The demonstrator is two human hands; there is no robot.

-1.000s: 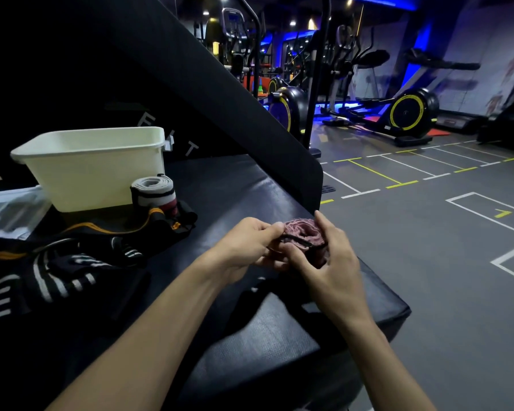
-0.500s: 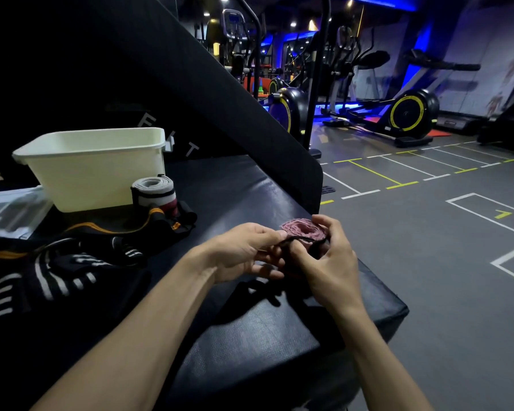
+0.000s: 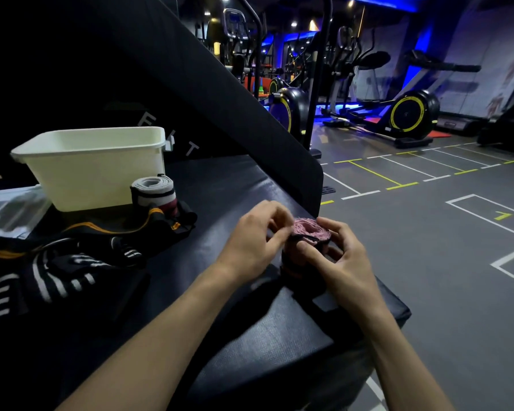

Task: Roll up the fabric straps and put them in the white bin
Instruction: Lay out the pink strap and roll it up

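A person's two bare forearms reached forward over a black padded vinyl bench in a dim gym lit with blue light. Both hands met near the bench's right edge around a partly rolled pink fabric strap with a dark outer layer, held upright so its coiled pink end faced up. The left hand had its fingers curled, its fingertips pinching the roll's left side at the top. The right hand wrapped around the roll's right side, its thumb pressed against the dark front of the roll. A loose dark tail of the strap hung down from the roll onto the bench.

Well to the left and farther back, a white rectangular plastic bin stood on the bench. Just beside its front right corner stood a finished grey-and-white rolled strap with a dark red band, upright on end. In front of that lay a heap of unrolled black straps with orange and white stripes, spreading toward the left edge of view.

Beyond the bench, a grey floor with white and yellow lines ran back to black exercise bikes with yellow-rimmed wheels.
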